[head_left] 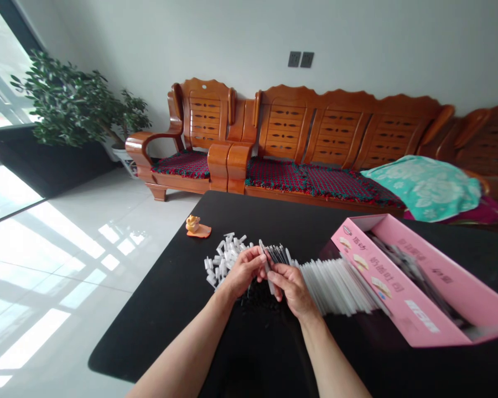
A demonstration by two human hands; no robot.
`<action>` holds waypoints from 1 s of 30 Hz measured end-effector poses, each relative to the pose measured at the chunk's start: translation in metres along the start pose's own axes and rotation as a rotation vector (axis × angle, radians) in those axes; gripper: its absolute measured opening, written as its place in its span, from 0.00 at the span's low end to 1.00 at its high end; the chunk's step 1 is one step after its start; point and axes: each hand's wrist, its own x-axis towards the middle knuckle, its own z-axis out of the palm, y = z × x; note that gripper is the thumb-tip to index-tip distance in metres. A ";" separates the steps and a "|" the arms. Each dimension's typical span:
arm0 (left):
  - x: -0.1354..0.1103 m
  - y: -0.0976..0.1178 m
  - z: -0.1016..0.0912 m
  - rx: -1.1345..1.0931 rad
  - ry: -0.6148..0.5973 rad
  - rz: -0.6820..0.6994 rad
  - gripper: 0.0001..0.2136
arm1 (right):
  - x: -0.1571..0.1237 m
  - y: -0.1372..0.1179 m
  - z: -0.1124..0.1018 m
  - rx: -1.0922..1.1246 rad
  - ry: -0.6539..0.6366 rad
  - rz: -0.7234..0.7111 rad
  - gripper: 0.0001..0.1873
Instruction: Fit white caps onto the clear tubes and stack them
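Over a black table point(157, 320), my left hand point(244, 271) and my right hand point(291, 287) meet with fingers pinched together on a thin white pen barrel point(269, 276) held between them. Just left of my left hand lies a heap of small white caps point(222, 257). Behind my hands lies a bunch of dark pen refills point(279, 253). A long row of white pen barrels point(340, 282) stretches to the right of my right hand. Small black bits point(257, 301) lie under my hands.
An open pink cardboard box point(402, 298) with dark pens inside sits at the right. A small orange figurine point(196, 225) stands at the table's far left edge. Wooden sofas point(315, 143) with a teal cloth point(427, 185) stand behind; a potted plant point(74, 105) is at the far left.
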 end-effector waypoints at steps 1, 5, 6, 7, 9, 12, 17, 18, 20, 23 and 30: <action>0.000 0.000 0.000 0.002 0.007 0.005 0.16 | 0.000 0.000 0.001 -0.004 0.004 0.004 0.16; -0.001 0.003 0.002 0.099 0.036 0.056 0.17 | -0.001 -0.001 0.003 -0.071 0.023 -0.012 0.16; -0.001 0.004 0.003 0.146 0.040 0.079 0.18 | -0.001 -0.002 0.003 -0.098 0.030 -0.020 0.15; -0.002 0.004 0.003 0.197 0.041 0.103 0.18 | -0.001 -0.002 0.003 -0.125 0.040 -0.027 0.15; -0.003 0.005 0.003 0.293 0.036 0.136 0.19 | -0.001 -0.002 0.002 -0.174 0.063 -0.038 0.15; -0.004 0.006 0.002 0.399 0.050 0.149 0.21 | -0.002 -0.002 0.000 -0.210 0.080 -0.046 0.14; 0.000 0.011 -0.011 0.297 0.203 0.226 0.22 | -0.002 0.000 -0.004 -0.190 0.081 -0.046 0.13; 0.001 0.013 -0.015 0.247 0.259 0.264 0.21 | -0.001 0.001 -0.005 -0.186 0.084 -0.040 0.13; 0.003 0.017 -0.021 0.160 0.343 0.326 0.18 | 0.000 0.003 -0.008 -0.150 0.122 -0.027 0.13; 0.004 0.018 -0.023 0.088 0.328 0.301 0.16 | 0.003 0.006 -0.012 0.013 0.253 -0.033 0.13; -0.004 0.008 0.000 0.211 -0.001 0.041 0.20 | 0.008 0.001 -0.021 0.298 0.399 -0.087 0.13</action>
